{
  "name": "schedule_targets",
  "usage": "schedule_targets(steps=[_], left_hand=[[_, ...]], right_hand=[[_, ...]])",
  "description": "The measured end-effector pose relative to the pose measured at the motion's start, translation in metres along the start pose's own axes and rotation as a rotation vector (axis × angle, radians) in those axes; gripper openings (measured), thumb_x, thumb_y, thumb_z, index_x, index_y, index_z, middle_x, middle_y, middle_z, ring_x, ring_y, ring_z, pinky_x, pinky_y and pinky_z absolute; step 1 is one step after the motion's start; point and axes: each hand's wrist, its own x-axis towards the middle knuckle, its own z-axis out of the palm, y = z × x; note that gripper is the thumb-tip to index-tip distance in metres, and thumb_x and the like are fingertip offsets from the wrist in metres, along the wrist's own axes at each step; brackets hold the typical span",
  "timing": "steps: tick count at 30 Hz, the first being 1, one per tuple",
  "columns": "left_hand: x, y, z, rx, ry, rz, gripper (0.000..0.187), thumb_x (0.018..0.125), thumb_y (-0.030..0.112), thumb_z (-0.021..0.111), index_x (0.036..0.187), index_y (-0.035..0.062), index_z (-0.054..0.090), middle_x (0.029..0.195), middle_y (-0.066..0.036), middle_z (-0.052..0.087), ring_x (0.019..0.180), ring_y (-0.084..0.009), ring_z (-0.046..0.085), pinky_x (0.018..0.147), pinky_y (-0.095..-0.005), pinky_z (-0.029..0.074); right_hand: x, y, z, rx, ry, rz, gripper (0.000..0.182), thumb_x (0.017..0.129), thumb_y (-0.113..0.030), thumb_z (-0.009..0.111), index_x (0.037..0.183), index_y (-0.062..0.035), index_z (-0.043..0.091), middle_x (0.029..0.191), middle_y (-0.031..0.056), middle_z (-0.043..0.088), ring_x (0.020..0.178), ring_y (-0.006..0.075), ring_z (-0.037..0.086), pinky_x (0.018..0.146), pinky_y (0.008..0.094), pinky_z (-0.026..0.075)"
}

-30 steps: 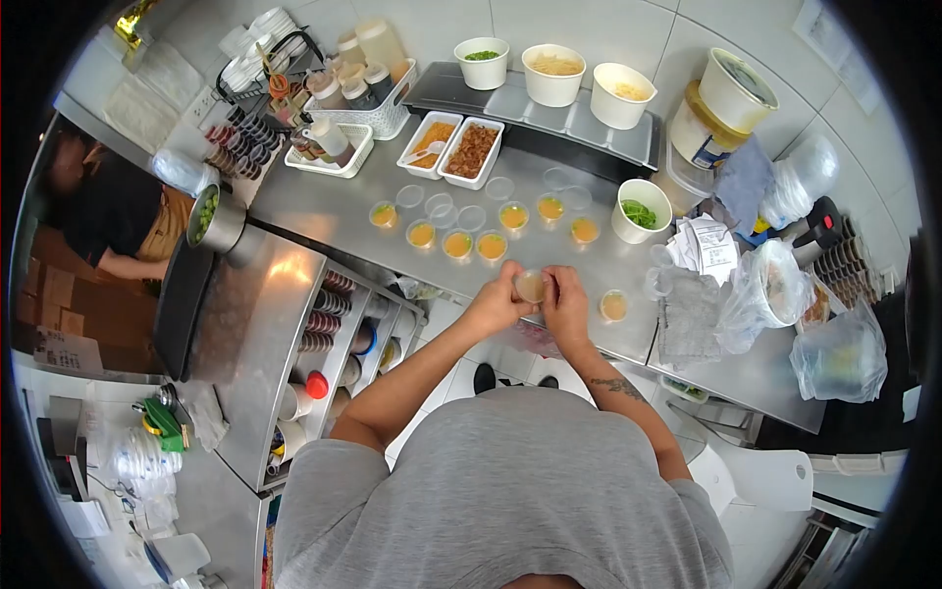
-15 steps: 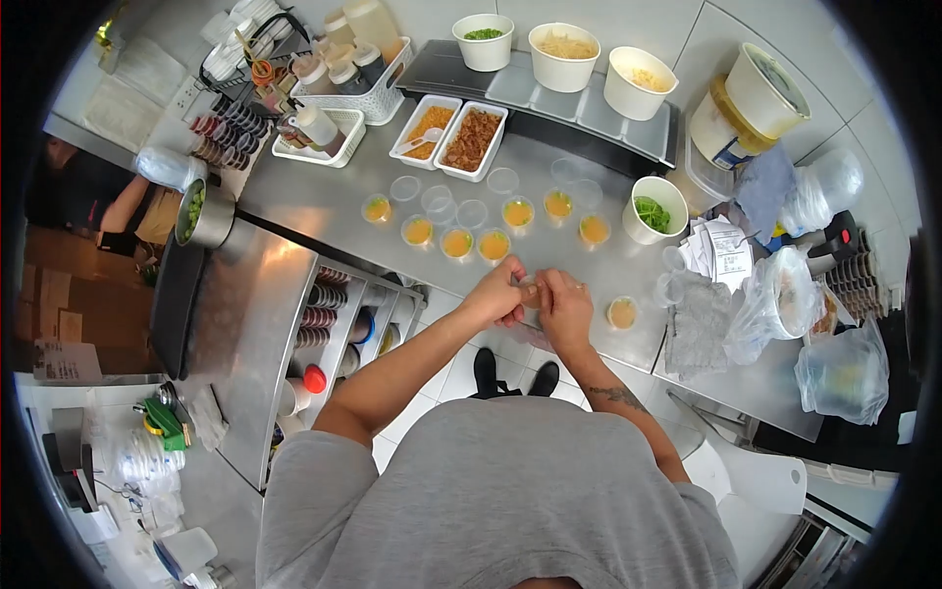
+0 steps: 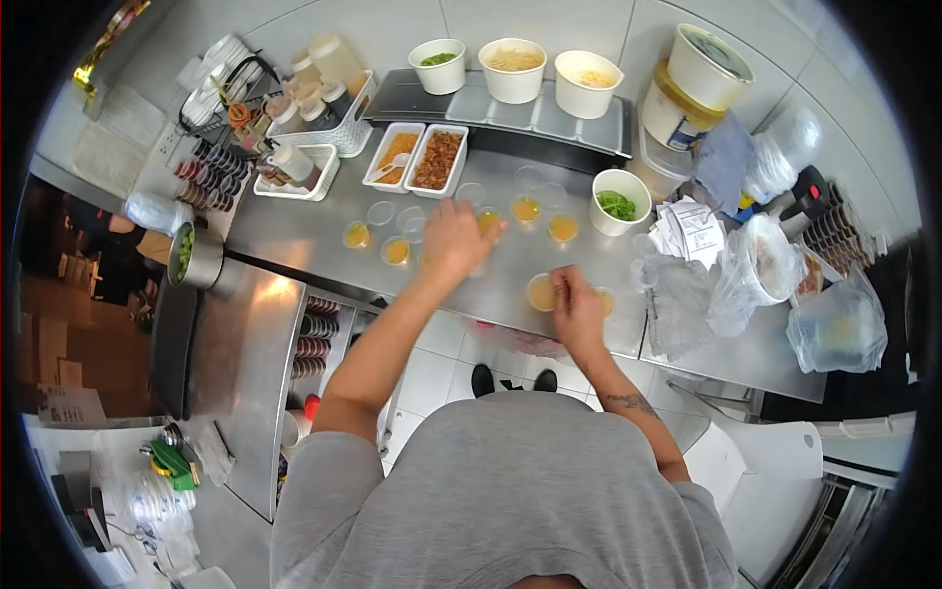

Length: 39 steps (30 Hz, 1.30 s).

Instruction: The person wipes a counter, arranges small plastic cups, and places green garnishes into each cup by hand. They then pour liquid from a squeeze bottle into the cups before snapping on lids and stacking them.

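Observation:
My left hand (image 3: 459,240) is stretched over the row of small clear plastic cups, fingers out and touching or just above a cup of yellow-orange liquid (image 3: 488,222). It hides some of the cups under it. My right hand (image 3: 579,312) is at the counter's front edge, its thumb and fingers pinched at the right rim of a lidded plastic cup (image 3: 540,293). Another filled cup (image 3: 606,301) is partly hidden behind that hand. More filled cups with green bits stand around, one at the left (image 3: 356,235) and one at the right (image 3: 562,229). Clear round lids (image 3: 381,213) lie among them.
White trays of orange crumbs (image 3: 396,155) and brown fried bits (image 3: 438,160) stand behind the cups. White tubs (image 3: 589,85) line the raised shelf; a bowl of greens (image 3: 619,203) is at the right. Receipts (image 3: 690,232) and a grey cloth (image 3: 685,309) lie farther right.
My hands were together on one cup at the front edge and have parted. The left moved forward to the row of cups; the right moved to the front right with the cup.

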Motion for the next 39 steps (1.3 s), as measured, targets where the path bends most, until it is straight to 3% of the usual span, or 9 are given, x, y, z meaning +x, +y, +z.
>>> schedule_targets(steps=[12, 21, 24, 27, 28, 31, 34, 37, 39], left_hand=[[0.015, 0.004, 0.025, 0.121, -0.056, 0.115, 0.058, 0.075, 0.047, 0.071, 0.101, -0.004, 0.065, 0.105, -0.019, 0.061, 0.105, -0.0346, 0.054, 0.092, -0.0431, 0.043], [-0.044, 0.017, 0.014, -0.002, -0.163, 0.248, 0.06, 0.076, 0.047, 0.071, 0.108, -0.003, 0.06, 0.1, -0.023, 0.063, 0.098, -0.0393, 0.06, 0.084, -0.0466, 0.049], [-0.058, 0.018, 0.017, -0.034, -0.279, 0.274, 0.06, 0.076, 0.045, 0.073, 0.112, -0.0009, 0.058, 0.104, -0.023, 0.062, 0.102, -0.0389, 0.06, 0.085, -0.0464, 0.049], [-0.067, 0.013, 0.02, -0.097, -0.318, 0.281, 0.058, 0.076, 0.04, 0.075, 0.114, 0.0001, 0.057, 0.107, -0.022, 0.06, 0.101, -0.0393, 0.059, 0.086, -0.046, 0.049], [-0.068, 0.013, 0.017, -0.121, -0.332, 0.275, 0.058, 0.076, 0.039, 0.075, 0.114, 0.0005, 0.056, 0.107, -0.022, 0.059, 0.102, -0.0394, 0.059, 0.086, -0.0459, 0.049], [-0.07, 0.006, 0.021, -0.172, -0.321, 0.296, 0.058, 0.075, 0.036, 0.076, 0.116, 0.0008, 0.055, 0.11, -0.021, 0.057, 0.106, -0.0385, 0.057, 0.088, -0.0453, 0.048], [-0.074, -0.004, 0.027, -0.222, -0.31, 0.336, 0.058, 0.074, 0.034, 0.076, 0.117, 0.0006, 0.055, 0.111, -0.02, 0.056, 0.109, -0.0365, 0.055, 0.09, -0.0442, 0.047], [-0.077, -0.011, 0.026, -0.254, -0.313, 0.365, 0.059, 0.073, 0.031, 0.077, 0.118, -0.0001, 0.054, 0.111, -0.019, 0.055, 0.111, -0.035, 0.054, 0.091, -0.0433, 0.046], [-0.079, -0.012, 0.023, -0.262, -0.334, 0.375, 0.06, 0.072, 0.029, 0.077, 0.119, -0.0008, 0.054, 0.11, -0.019, 0.055, 0.111, -0.0348, 0.053, 0.092, -0.0431, 0.046]], right_hand=[[-0.009, 0.048, -0.062, -0.061, 0.146, 0.158, 0.012, 0.095, -0.015, 0.054, 0.093, -0.0045, 0.058, 0.081, 0.0192, 0.065, 0.074, 0.04, 0.062, 0.063, 0.0436, 0.047], [-0.016, 0.05, -0.064, -0.003, 0.099, 0.205, 0.014, 0.095, -0.017, 0.055, 0.094, -0.003, 0.059, 0.076, 0.0168, 0.062, 0.064, 0.0313, 0.059, 0.06, 0.0398, 0.047], [-0.017, 0.039, -0.064, -0.321, 0.341, -0.056, 0.017, 0.096, -0.017, 0.054, 0.095, -0.0007, 0.06, 0.083, 0.0154, 0.061, 0.069, 0.0274, 0.058, 0.061, 0.0375, 0.047], [-0.03, 0.003, -0.065, -0.016, 0.244, -0.065, 0.019, 0.096, -0.017, 0.054, 0.102, 0.0007, 0.06, 0.094, 0.0157, 0.06, 0.08, 0.0272, 0.058, 0.067, 0.0343, 0.047], [-0.036, -0.001, -0.06, 0.062, 0.067, -0.053, 0.026, 0.099, -0.021, 0.05, 0.113, -0.0007, 0.057, 0.1, 0.0134, 0.06, 0.087, 0.0249, 0.058, 0.074, 0.0309, 0.047], [-0.034, -0.024, -0.027, 0.751, -0.241, 0.487, 0.034, 0.102, -0.029, 0.044, 0.12, -0.0018, 0.055, 0.106, 0.0108, 0.061, 0.093, 0.0233, 0.058, 0.079, 0.0293, 0.046], [-0.022, -0.002, 0.019, 1.131, -0.054, 0.806, 0.039, 0.104, -0.035, 0.039, 0.12, -0.0039, 0.055, 0.103, 0.007, 0.062, 0.089, 0.0187, 0.059, 0.081, 0.0298, 0.046], [0.0, 0.007, 0.029, 1.407, -0.019, 0.851, 0.042, 0.103, -0.037, 0.041, 0.122, -0.0014, 0.053, 0.102, 0.0075, 0.062, 0.094, 0.0166, 0.059, 0.078, 0.0278, 0.046], [0.004, 0.015, 0.036, 1.319, -0.064, 0.773, 0.036, 0.102, -0.033, 0.045, 0.119, -0.0029, 0.055, 0.097, 0.0059, 0.063, 0.089, 0.0147, 0.059, 0.078, 0.0277, 0.046]])
